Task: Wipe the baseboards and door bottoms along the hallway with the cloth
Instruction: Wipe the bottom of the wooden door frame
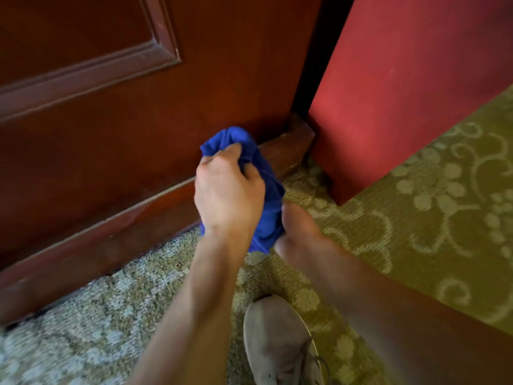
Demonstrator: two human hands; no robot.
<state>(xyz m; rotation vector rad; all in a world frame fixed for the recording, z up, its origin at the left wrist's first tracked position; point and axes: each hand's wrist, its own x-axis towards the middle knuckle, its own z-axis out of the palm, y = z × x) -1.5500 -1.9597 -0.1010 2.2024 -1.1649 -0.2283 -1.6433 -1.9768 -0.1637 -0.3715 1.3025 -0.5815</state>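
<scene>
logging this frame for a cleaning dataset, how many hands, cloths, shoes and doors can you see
hands: 2, the left hand and right hand, both gripping the cloth
cloths: 1, a blue cloth bunched against the bottom rail of the door
shoes: 1, a grey shoe on the carpet
doors: 1, a dark wooden door
total: 5

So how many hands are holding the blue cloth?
2. The left hand grips the blue cloth from the top, by the door's bottom rail. The right hand holds its lower right edge, above the carpet.
</scene>
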